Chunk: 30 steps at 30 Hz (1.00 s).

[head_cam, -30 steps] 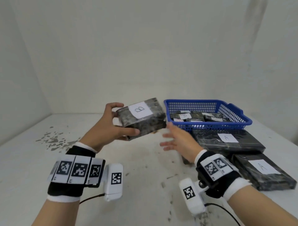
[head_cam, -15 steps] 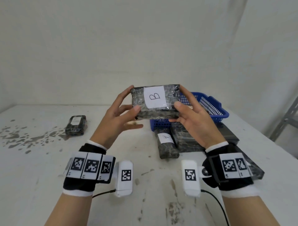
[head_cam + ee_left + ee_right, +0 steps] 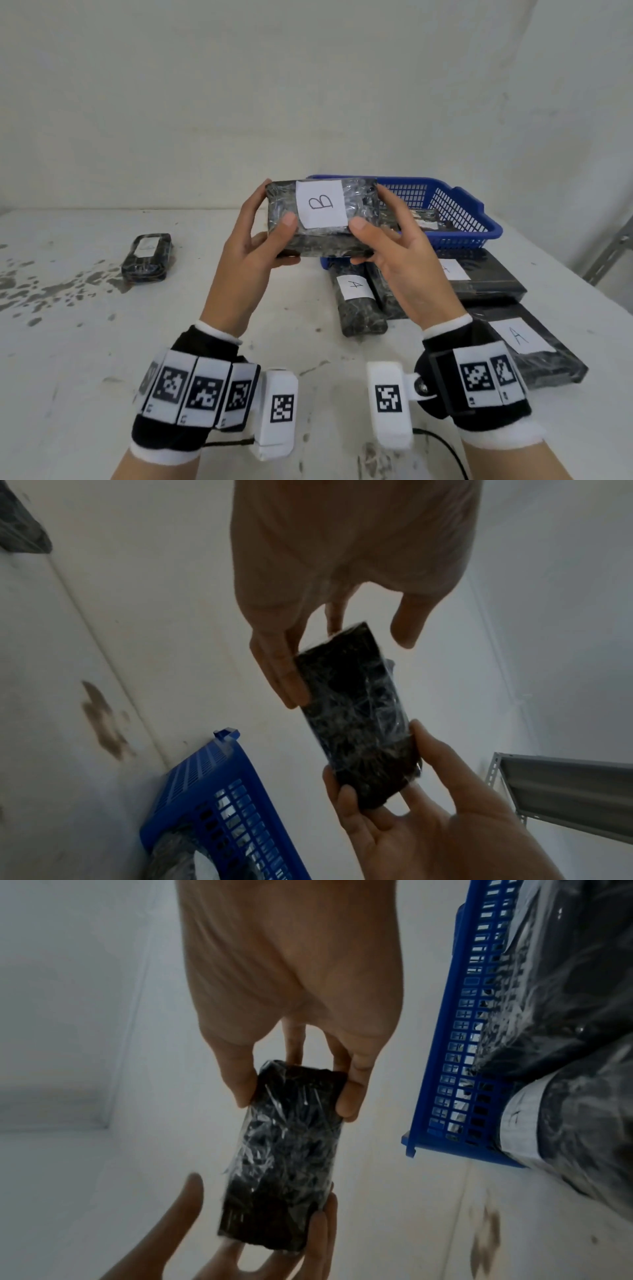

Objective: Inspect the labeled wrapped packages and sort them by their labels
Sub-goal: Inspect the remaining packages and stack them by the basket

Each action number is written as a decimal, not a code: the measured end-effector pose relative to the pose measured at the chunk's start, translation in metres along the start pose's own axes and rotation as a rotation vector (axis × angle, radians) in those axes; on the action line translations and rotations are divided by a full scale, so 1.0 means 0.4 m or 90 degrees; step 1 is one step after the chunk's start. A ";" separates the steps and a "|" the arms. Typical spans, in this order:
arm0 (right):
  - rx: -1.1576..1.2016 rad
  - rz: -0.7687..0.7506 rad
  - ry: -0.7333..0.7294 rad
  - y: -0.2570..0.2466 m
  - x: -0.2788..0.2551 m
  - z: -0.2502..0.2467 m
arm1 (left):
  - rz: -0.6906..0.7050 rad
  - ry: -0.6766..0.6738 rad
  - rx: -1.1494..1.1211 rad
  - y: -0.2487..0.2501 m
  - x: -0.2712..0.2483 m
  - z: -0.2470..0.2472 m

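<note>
Above the table (image 3: pixel 85 342), left hand (image 3: pixel 246 260) and right hand (image 3: pixel 400 260) fingers pinching package labelled "B" (image 3: pixel 322 214), packages labelled "A" (image 3: pixel 359 301) below

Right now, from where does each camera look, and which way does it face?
Head: from above, down at the B package held by left hand and right hand; both forearms show.
Left wrist: along the left palm at the package and blue basket.
Right wrist: along the right palm at the same package.
All three share the package and basket.
</note>
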State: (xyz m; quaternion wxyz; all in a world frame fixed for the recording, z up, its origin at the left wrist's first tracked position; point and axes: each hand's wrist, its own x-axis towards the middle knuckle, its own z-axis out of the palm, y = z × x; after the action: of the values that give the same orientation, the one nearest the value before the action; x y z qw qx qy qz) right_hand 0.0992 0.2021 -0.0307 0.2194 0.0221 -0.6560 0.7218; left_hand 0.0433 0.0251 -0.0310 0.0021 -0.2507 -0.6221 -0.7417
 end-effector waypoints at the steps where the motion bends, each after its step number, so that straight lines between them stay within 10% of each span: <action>1: 0.000 0.001 0.001 0.002 -0.004 0.004 | 0.001 0.009 0.005 0.002 -0.004 0.004; 30: -0.012 -0.032 0.035 -0.020 -0.035 0.045 | 0.025 0.015 0.001 0.026 -0.021 0.013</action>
State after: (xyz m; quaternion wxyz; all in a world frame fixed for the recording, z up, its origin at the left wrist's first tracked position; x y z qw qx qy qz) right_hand 0.1099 0.1811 -0.0252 0.2561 0.0166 -0.6556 0.7101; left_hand 0.0558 0.0248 -0.0240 0.0244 -0.2540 -0.6177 -0.7438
